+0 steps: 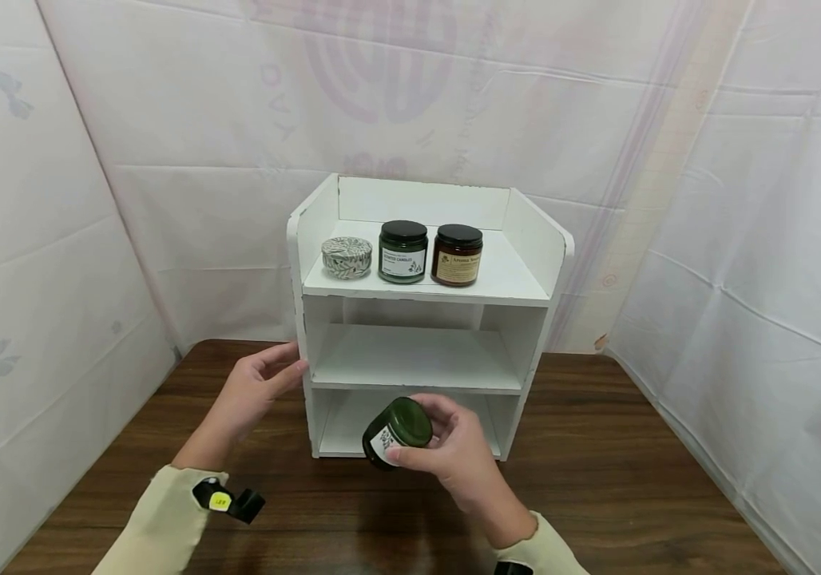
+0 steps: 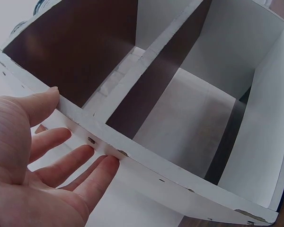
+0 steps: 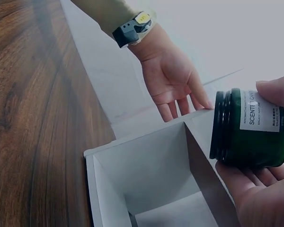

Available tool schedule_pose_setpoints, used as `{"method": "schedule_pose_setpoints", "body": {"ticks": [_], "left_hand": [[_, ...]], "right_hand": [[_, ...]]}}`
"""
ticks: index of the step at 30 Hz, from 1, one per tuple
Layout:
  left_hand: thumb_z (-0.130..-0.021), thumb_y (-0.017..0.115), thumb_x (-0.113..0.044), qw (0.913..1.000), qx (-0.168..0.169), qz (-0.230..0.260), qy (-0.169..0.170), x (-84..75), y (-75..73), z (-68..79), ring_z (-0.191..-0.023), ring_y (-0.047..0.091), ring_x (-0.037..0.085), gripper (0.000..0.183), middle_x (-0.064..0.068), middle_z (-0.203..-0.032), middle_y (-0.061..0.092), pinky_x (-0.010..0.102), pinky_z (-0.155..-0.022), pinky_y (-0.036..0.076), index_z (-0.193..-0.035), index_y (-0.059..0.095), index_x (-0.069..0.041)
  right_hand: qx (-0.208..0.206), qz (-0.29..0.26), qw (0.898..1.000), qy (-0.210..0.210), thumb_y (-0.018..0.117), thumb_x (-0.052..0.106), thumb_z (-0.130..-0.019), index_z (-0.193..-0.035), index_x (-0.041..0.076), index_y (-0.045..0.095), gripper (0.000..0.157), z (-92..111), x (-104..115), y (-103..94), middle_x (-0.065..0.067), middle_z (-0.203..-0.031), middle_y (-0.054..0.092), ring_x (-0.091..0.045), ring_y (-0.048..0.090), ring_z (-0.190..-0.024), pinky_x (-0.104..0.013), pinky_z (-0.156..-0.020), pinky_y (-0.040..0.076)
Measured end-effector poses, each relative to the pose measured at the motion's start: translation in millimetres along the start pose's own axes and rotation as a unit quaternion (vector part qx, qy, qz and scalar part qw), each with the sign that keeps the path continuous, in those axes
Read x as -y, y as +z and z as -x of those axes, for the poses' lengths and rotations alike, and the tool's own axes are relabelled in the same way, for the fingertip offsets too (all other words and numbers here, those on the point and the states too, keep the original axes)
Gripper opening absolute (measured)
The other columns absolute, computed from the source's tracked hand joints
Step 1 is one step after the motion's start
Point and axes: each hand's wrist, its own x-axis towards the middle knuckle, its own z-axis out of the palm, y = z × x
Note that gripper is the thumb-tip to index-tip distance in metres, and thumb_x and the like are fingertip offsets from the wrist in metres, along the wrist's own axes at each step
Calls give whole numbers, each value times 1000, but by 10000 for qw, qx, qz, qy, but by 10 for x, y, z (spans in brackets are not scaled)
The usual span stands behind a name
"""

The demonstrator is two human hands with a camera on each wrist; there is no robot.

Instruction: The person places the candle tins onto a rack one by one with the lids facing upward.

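In my right hand (image 1: 457, 455) I hold a green glass scented candle jar (image 3: 262, 130) with a black lid and white label. The jar is tilted, lid facing away, in front of the lowest compartment of a white shelf unit (image 1: 418, 293). My left hand (image 2: 52, 151) touches the shelf's left side panel, its fingers loosely bent along the outside and the thumb at the front edge. On the top shelf stand a leaf-patterned round tin (image 1: 347, 259), a green candle jar (image 1: 402, 254) and a brown candle jar (image 1: 457, 257), side by side.
The shelf unit stands on a dark wooden table (image 1: 619, 479). Its middle board (image 1: 418, 359) and bottom board lie below the top one. White printed sheeting (image 1: 202, 120) hangs behind and at both sides. Paint is chipped along the shelf's edges.
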Motion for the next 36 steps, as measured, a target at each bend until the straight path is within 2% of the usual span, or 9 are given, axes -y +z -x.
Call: {"method": "schedule_pose_setpoints", "body": {"ticks": [9, 17, 24, 28, 33, 36], "left_hand": [[-102, 64, -38, 10000, 11, -59, -21, -1, 9, -8, -113, 64, 2, 61, 19, -149, 54, 21, -92, 56, -151, 49, -5], [-102, 65, -39, 10000, 28, -35, -63, -34, 22, -4, -113, 65, 4, 62, 18, -149, 54, 21, -93, 56, -151, 49, -6], [-102, 65, -39, 9999, 23, -115, -72, -43, 19, -1, -113, 65, 4, 62, 18, -149, 54, 22, -93, 56, -152, 49, -6], [-102, 65, -39, 9999, 14, -104, -86, -45, 16, 1, -114, 65, 5, 62, 18, -149, 54, 22, -93, 56, -152, 49, -6], [-101, 65, -39, 9999, -8, -111, -124, -48, 9, 8, -114, 65, 7, 62, 18, -150, 54, 22, -93, 56, -152, 49, -7], [-101, 65, -39, 9999, -5, -100, -110, -41, 5, 8, -114, 65, 7, 62, 18, -149, 54, 27, -96, 57, -152, 49, -7]], "right_hand": [[-13, -382, 9992, 85, 84, -6, -72, -124, -7, 50, 62, -6, 15, -20, -9, -120, 62, -18, 66, -108, -32, -82, 62], [-243, -605, 9979, -49, 83, -4, -73, -119, -7, 52, 56, -5, 64, -8, -9, -113, 63, -18, 67, -101, -33, -81, 62], [-297, -158, 9991, -257, 87, -1, -74, -133, -5, 58, 66, 5, 94, -24, -11, -119, 67, -17, 68, -103, -30, -85, 61], [-252, 122, 9991, -332, 88, 3, -75, -132, -3, 62, 62, 0, 99, -40, -14, -119, 69, -17, 68, -103, -28, -86, 60], [-183, 29, 9994, -292, 88, 1, -75, -130, -7, 60, 62, -8, 99, -50, -10, -116, 70, -17, 68, -101, -27, -86, 60], [-167, -84, 9994, -287, 87, 0, -75, -129, -9, 59, 62, -6, 99, -47, -6, -112, 69, -16, 68, -99, -27, -85, 60]]}}
